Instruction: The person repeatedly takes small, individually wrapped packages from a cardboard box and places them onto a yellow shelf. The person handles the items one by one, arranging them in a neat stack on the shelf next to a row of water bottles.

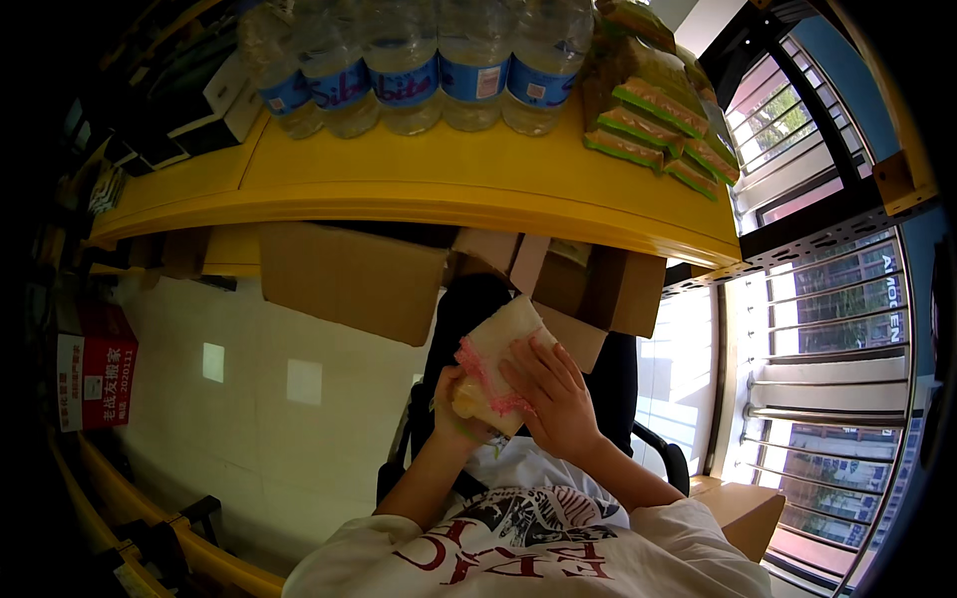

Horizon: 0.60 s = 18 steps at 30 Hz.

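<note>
In my left hand (457, 415) is a packaged item (469, 398) with a yellowish part and some green on its wrapping; its exact kind cannot be told. A white cloth with a pink fringed edge (516, 329) lies against it, over my lap. My right hand (549, 392) rests flat on the cloth, fingers extended and close together, pressing it toward the item. Both hands are in front of my shirt, and part of the item is hidden under the cloth.
A yellow shelf (419, 172) ahead bears several water bottles (404, 82) and stacked green-edged packets (650, 112). Below it stand an open cardboard box (635, 291) and a cardboard flap (351, 276). A red and white box (97, 374) is at far left, a barred window (830, 381) at right.
</note>
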Motion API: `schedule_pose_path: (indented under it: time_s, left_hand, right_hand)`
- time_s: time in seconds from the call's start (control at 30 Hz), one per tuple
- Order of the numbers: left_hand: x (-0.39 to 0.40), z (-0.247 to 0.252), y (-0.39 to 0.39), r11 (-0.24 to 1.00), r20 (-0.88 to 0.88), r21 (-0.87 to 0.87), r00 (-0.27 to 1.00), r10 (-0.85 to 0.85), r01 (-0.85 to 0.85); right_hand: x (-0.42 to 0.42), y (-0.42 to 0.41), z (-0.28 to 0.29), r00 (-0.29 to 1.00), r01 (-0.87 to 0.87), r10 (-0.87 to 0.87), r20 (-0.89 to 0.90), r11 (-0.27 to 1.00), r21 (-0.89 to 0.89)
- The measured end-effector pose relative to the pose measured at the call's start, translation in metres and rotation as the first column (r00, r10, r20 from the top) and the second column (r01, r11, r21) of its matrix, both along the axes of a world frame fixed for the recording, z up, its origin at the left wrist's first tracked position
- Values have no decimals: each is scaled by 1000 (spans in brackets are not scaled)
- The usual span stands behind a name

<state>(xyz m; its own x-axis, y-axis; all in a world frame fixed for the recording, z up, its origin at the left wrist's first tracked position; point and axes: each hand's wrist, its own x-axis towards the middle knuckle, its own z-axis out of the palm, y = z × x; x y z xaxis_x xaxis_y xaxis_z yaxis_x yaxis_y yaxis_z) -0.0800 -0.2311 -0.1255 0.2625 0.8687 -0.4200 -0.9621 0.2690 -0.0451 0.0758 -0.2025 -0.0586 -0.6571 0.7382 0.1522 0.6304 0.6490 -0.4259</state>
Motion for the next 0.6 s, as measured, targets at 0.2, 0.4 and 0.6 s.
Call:
schedule_pose_path:
  time_s: [0.2,0.4,0.6]
  left_hand:
    - [-11,-32,-1,976,150,218,988,-32,-2]
    - [-11,-29,-5,998,1,63,1000,7,-7]
    - [-9,-25,-1,996,105,94,994,-18,8]
  right_hand:
    - [-13,-41,-10,978,-207,207,-23,978,19]
    - [-26,-22,-14,1000,-1,-1,23,996,92]
    - [-34,28,7,954,174,-197,-226,978,-115]
